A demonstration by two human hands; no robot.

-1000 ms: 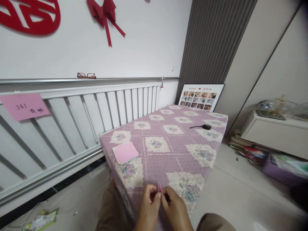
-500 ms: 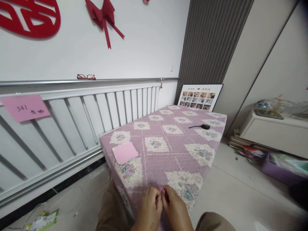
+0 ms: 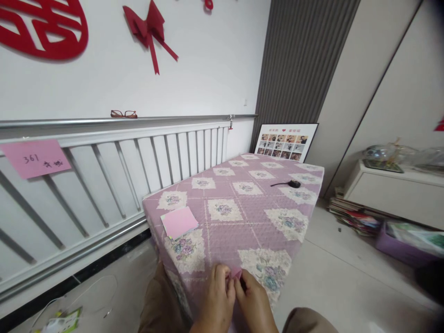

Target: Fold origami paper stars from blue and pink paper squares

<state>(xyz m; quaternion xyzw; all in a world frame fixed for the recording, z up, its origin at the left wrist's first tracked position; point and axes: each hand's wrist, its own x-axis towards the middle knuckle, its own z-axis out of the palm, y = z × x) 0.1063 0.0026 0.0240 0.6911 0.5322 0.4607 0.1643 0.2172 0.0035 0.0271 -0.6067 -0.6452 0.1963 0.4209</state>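
A small folded piece of pink paper (image 3: 236,273) is pinched between my two hands at the near end of the cloth-covered table (image 3: 222,240). My left hand (image 3: 219,293) has its fingers closed on the paper's left side. On the right side of it, my right hand (image 3: 254,296) grips with thumb and bent fingers. Part of the paper is hidden by the fingers. A stack of pink paper sheets (image 3: 179,223) lies on the table's left edge, beyond my left hand.
Farther back on the table lies a black tape measure (image 3: 294,184). A white radiator (image 3: 138,162) runs along the left, with glasses (image 3: 124,114) on the pipe above. A power strip (image 3: 64,321) is on the floor at left, a purple bin (image 3: 405,245) at right.
The pink paper between my fingers shows a little more and has turned slightly. My hands have shifted a little against each other; the camera view has moved slightly.
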